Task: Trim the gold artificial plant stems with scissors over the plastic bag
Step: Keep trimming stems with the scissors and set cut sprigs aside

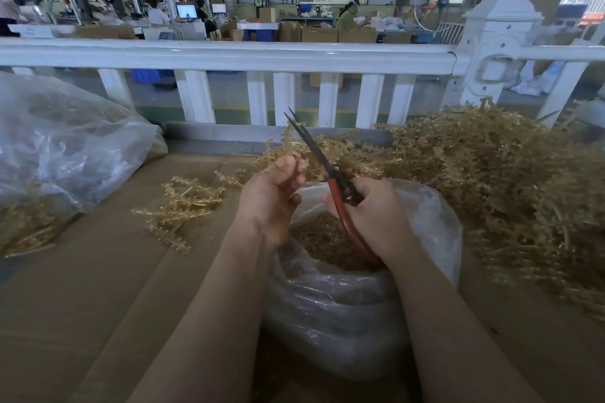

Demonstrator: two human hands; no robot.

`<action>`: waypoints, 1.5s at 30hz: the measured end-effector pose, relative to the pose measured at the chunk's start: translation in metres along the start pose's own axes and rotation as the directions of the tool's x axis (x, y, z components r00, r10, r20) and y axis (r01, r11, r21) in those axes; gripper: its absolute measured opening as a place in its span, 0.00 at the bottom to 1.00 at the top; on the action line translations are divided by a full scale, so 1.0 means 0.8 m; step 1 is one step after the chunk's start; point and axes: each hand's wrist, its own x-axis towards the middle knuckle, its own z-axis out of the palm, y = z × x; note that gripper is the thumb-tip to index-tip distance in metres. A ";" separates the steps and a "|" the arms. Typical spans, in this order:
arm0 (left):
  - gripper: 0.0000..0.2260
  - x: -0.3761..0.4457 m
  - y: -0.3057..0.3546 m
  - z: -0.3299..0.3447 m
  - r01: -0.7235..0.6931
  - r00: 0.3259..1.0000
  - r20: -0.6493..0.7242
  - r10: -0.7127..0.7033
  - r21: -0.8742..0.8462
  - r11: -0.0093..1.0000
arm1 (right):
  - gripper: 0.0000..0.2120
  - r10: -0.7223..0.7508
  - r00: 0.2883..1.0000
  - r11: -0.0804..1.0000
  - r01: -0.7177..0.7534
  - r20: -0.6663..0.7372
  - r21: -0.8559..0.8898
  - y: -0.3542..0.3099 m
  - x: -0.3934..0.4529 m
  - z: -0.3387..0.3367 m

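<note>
Mid-task. Right hand [370,216] is wrapped round the red-handled, dark-bladed scissors [322,170], blades slightly parted and pointing up toward the far edge. Left hand [273,196] pinches a gold plastic plant stem [302,164] at the blades, above the open clear plastic bag [353,304] at the bench's near edge; bag already holds gold offcuts. Small gold pile, likely trimmed [183,206], lies left of centre. Big untrimmed gold heap [497,180] fills the right side, so most work looks left.
</note>
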 end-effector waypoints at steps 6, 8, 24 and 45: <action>0.08 0.004 0.003 -0.006 0.068 0.996 -0.044 -0.080 -0.232 0.970 | 0.10 0.015 0.997 1.000 -0.014 0.072 -0.025 0.001 0.001 0.000; 0.09 0.005 0.003 -0.008 0.092 0.992 -0.060 -0.111 -0.268 0.959 | 0.14 0.033 0.995 0.999 -0.029 0.096 -0.042 0.000 0.001 -0.001; 0.06 -0.002 -0.003 0.006 0.002 1.000 0.001 -0.002 0.200 0.980 | 0.07 0.072 0.995 0.954 -0.051 -0.062 0.295 0.001 0.002 -0.001; 0.09 -0.008 -0.005 0.010 -0.122 0.993 0.052 0.110 0.385 0.915 | 0.07 -0.071 0.988 0.970 0.100 -0.134 0.221 0.004 0.000 0.003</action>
